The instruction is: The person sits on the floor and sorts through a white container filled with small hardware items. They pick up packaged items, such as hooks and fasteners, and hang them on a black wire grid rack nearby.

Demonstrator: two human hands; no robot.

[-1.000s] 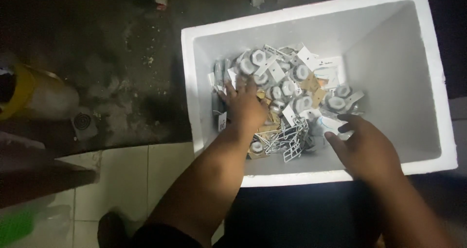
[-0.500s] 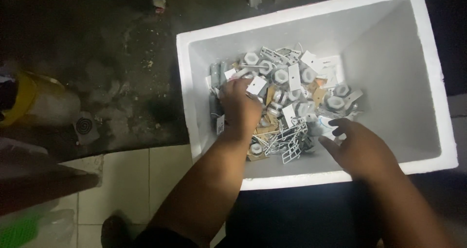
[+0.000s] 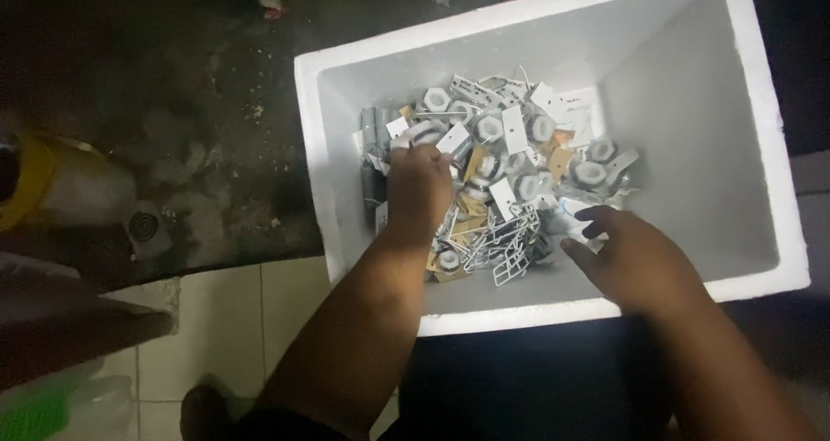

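Left of the white foam box (image 3: 782, 190), a dark, grimy floor (image 3: 199, 130) carries a yellow container (image 3: 35, 182) at the left edge, a small round drain cover (image 3: 145, 229) beside it and pale tiles (image 3: 225, 320) lower down. Filling the box's left and middle floor is a heap of small white plastic fittings (image 3: 510, 160), tags and wire clips (image 3: 510, 246), its right part bare. Over the heap, the left hand (image 3: 419, 186) pinches a small white piece at its fingertips, while the right hand (image 3: 631, 255) rests spread at the pile's lower right edge, holding nothing.
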